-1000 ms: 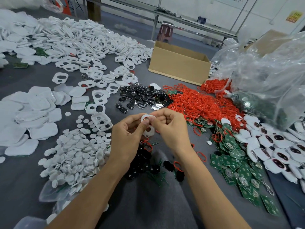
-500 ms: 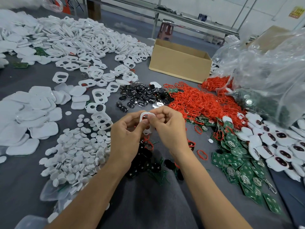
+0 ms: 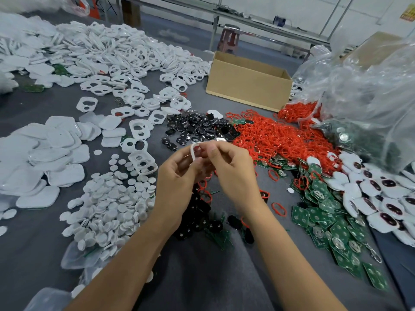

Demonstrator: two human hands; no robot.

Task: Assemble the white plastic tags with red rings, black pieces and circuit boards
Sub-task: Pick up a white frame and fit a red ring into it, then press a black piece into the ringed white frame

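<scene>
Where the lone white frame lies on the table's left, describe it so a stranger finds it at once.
Start at the big heap of white frames across the far left. Nearer than its edge, one white frame lies flat on bare grey cloth. Unlike its overlapping neighbours, it touches nothing.

Location type: factory assembly workshop. Indicators: a large grey worktable (image 3: 40, 108) carrying bulk heaps of white tag shells (image 3: 125, 48), red rings (image 3: 276, 135) and green circuit boards (image 3: 325, 216); a cardboard box (image 3: 247, 86); long metal benches (image 3: 247, 20) behind.
</scene>
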